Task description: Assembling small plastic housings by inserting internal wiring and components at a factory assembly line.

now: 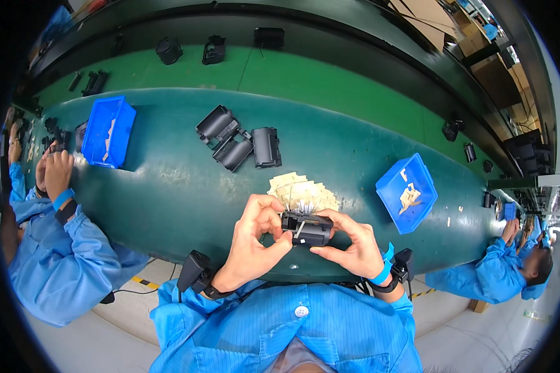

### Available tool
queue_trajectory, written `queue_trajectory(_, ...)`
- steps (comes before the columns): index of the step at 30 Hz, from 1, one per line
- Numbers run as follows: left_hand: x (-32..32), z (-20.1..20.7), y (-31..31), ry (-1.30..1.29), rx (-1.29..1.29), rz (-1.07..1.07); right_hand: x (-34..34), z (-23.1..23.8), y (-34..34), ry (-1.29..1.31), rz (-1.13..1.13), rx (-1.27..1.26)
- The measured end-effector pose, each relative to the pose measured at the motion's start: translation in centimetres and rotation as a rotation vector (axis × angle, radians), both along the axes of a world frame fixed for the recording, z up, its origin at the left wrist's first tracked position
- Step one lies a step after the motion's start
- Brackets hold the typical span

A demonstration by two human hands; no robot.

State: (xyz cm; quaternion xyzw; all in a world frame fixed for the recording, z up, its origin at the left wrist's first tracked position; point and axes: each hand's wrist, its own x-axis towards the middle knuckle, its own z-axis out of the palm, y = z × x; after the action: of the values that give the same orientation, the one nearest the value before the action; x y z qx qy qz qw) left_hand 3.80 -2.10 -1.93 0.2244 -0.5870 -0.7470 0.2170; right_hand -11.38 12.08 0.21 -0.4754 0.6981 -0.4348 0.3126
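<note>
The black housing [314, 235] is held above the desk [186, 205], close to its near edge, long axis running roughly left to right. The left hand [255, 239] pinches one end, the right hand [353, 244] the other; exact contact is hard to tell from here.

The head view looks steeply down and forward from a wide fisheye lens, the left of a pair worn on the person's head, so their own blue smock [351, 317] fills the lower edge and the table [180, 205] bows across the middle. The left hand [255, 235] and the right hand [356, 245] are near the lens, just below centre, while the green strip [317, 90] beyond the table lies farther off toward the top. The round field, black at its corners, reaches sideways to one co-worker [68, 255] at left and another co-worker [488, 270] at right.
</note>
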Motion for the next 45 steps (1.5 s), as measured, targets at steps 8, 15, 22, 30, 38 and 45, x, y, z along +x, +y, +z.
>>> queue_trajectory(8,-0.2,-0.8,1.4,0.06,-0.111,0.06,-0.3,0.6,0.1,-0.041,-0.024,0.078)
queue_trajectory(15,-0.7,-0.7,1.2,0.089,-0.042,0.02,-0.6,0.5,0.5,-0.047,-0.031,0.043)
queue_trajectory(22,-1.0,0.3,1.8,0.116,0.138,0.096,-1.0,-0.2,1.2,-0.41,-0.068,-0.001)
queue_trajectory(30,-0.9,0.8,2.4,0.125,0.158,0.115,-1.3,-0.1,1.4,-0.562,-0.092,0.015)
queue_trajectory(38,-1.5,-0.4,2.6,0.15,0.11,0.17,-1.3,-0.5,1.0,-0.586,-0.116,-0.011)
queue_trajectory(45,-1.2,0.0,2.3,0.11,0.312,0.089,-1.3,-0.2,0.9,-0.782,-0.154,0.041)
